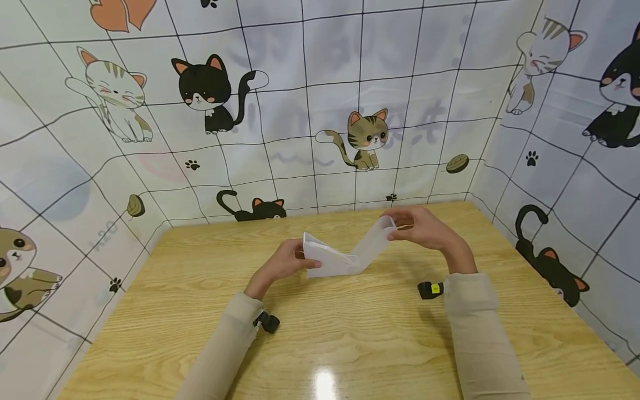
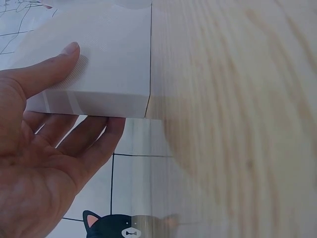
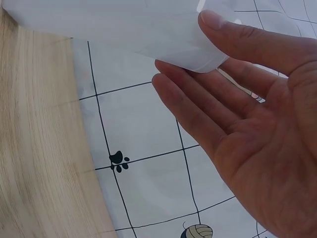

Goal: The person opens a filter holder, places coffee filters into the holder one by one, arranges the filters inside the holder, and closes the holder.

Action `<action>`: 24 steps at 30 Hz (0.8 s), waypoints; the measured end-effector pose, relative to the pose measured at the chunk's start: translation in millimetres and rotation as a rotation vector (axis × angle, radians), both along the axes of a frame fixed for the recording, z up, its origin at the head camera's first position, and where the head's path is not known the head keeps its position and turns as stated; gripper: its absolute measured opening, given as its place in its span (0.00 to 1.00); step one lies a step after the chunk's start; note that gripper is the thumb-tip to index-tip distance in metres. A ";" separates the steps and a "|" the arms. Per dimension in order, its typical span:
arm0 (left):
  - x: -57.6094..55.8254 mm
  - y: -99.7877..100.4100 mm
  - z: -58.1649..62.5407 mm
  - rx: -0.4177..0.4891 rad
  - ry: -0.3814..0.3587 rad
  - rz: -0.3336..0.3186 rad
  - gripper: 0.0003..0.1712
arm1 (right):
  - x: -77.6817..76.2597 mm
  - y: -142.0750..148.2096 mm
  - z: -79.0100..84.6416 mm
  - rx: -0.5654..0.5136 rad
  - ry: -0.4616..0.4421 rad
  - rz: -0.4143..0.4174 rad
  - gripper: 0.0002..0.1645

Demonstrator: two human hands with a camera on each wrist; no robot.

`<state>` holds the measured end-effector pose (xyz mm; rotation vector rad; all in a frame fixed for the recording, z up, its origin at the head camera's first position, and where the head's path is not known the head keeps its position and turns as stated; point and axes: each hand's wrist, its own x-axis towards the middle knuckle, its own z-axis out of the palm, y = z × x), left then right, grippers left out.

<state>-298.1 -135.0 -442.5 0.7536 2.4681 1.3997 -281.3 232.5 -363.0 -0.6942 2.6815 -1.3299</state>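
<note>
A flat white box [image 1: 327, 260] stands on edge on the table, tilted at its top. My left hand [image 1: 286, 260] grips its left end, the thumb on the near face. In the left wrist view that thumb lies across the box [image 2: 114, 54], and the fingers of the left hand [image 2: 44, 158] are behind its narrow side. A translucent white plastic sleeve [image 1: 371, 243] slants up to the right from the box's right end. My right hand [image 1: 420, 226] pinches its upper edge. In the right wrist view the sleeve [image 3: 124, 29] sits between thumb and fingers of the right hand [image 3: 257, 129].
The wooden table [image 1: 350, 333] reaches back to a cloth wall [image 1: 280, 150] with printed cats and grid lines. A black camera [image 1: 267, 322] is worn at the left wrist, another black camera [image 1: 430, 290] at the right.
</note>
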 end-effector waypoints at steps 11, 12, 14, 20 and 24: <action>17.0 2.6 27.0 -0.010 0.001 -0.016 0.21 | 0.4 -3.7 0.9 -0.002 -0.004 -0.009 0.35; 19.7 2.6 30.1 -0.006 0.003 -0.014 0.21 | 0.2 -4.1 1.0 0.001 0.000 -0.008 0.35; 22.8 3.5 32.6 0.000 0.007 -0.012 0.21 | 0.4 -4.2 1.1 0.002 0.003 -0.006 0.35; 22.6 5.3 29.9 0.001 0.012 -0.010 0.21 | 0.3 -4.1 1.0 0.006 0.022 0.000 0.35; 16.3 4.8 21.3 -0.007 0.017 -0.010 0.21 | 0.5 -4.4 0.2 0.004 0.029 0.006 0.34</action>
